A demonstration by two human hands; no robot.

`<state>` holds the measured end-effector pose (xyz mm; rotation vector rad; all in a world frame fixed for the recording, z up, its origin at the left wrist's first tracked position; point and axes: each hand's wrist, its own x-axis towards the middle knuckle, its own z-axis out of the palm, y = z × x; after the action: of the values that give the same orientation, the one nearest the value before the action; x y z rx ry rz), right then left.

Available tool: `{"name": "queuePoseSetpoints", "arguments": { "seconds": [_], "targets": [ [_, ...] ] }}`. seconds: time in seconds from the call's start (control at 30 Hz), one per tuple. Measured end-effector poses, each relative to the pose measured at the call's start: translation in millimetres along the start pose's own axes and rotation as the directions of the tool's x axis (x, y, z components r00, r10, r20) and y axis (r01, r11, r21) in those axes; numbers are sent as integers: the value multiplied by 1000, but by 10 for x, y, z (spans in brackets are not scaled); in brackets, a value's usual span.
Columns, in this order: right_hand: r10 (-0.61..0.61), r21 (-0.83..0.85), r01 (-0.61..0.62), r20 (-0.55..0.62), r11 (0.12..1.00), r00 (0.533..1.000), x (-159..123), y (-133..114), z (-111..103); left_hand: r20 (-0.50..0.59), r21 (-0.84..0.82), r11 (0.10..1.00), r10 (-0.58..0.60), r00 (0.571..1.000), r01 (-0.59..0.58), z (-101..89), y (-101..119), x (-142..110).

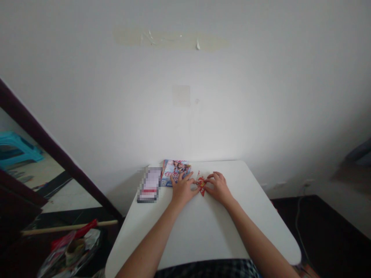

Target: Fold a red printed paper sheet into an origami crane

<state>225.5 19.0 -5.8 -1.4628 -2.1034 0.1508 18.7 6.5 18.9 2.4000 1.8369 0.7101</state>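
A small piece of red patterned paper (202,186), folded to pointed corners, is pinched between both hands just over the white table (208,231). My left hand (184,188) grips its left side with thumb and forefinger, the other fingers spread over the edge of a colourful printed booklet (174,170). On the paper's right side, my right hand (218,187) closes thumb and fingertips. The fingers cover parts of the paper, so its full shape is hidden.
A phone (150,185), blurred into blocks, lies at the table's left edge by the booklet. The table's back meets a white wall (185,127). On the floor at left are a wooden stick (107,222) and a bag of rubbish (75,251); a cable (297,216) hangs at right.
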Motion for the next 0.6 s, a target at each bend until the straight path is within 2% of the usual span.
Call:
{"name": "queuePoseSetpoints", "arguments": {
  "seconds": [0.17, 0.33, 0.47, 0.6],
  "targets": [
    [-19, -15, 20, 42, 1000, 999, -7, -13, -67, 33, 34, 999, -9, 999, 8, -20, 16, -33],
    [-7, -24, 8, 35, 1000, 999, -12, -24, -81, -2, 41, 999, 13, 1000, -13, 9, 27, -79],
    [0, -29, 0, 3, 1000, 1000, -20, -27, -40, -9, 15, 1000, 21, 1000, -21, 37, 46, -67],
    [19, -47, -22, -64, 999, 998, -27, -60, -8, 16, -2, 1000, -31, 999, 31, 40, 57, -12]
  ]
}}
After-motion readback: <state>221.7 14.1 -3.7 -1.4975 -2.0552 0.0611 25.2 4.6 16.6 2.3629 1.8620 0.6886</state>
